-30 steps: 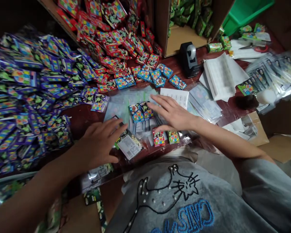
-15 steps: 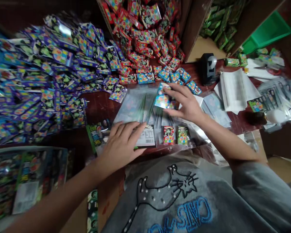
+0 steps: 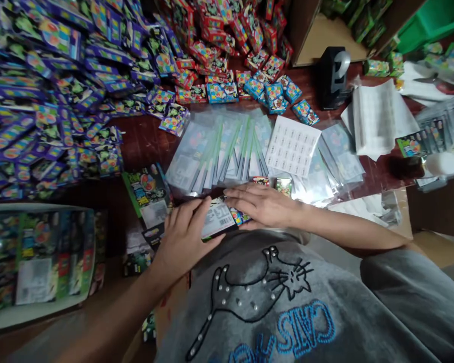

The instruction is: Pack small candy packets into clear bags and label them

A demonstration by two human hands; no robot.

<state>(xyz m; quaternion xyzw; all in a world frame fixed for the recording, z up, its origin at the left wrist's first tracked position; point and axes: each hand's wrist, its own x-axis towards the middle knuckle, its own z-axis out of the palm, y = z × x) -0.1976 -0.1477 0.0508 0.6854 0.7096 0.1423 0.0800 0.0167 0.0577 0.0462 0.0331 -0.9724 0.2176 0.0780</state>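
Observation:
A printed card [image 3: 218,219] with a barcode label lies in front of my body. My left hand [image 3: 187,229] rests flat on its left end, fingers spread and thumb apart near the close edge. At the card's right end, my right hand [image 3: 267,205] is closed over a small blue candy box [image 3: 241,216], which its fingers mostly hide. Just beyond that hand, a red candy box [image 3: 261,180] and a green candy box [image 3: 283,186] show only in part. Fanned clear plastic sleeves [image 3: 223,151] lie farther back.
Heaps of purple boxes [image 3: 60,91] and red boxes [image 3: 219,38] fill the back. Loose blue boxes [image 3: 276,97], a sticker sheet [image 3: 293,146] and a black tape dispenser [image 3: 331,78] lie to the right. A white-rimmed tub [image 3: 41,317] of packs stands at the left.
My right hand has come down and toward me with the blue candy box, onto the card's right end. My left hand stays on the card. The sticker sheet is now uncovered.

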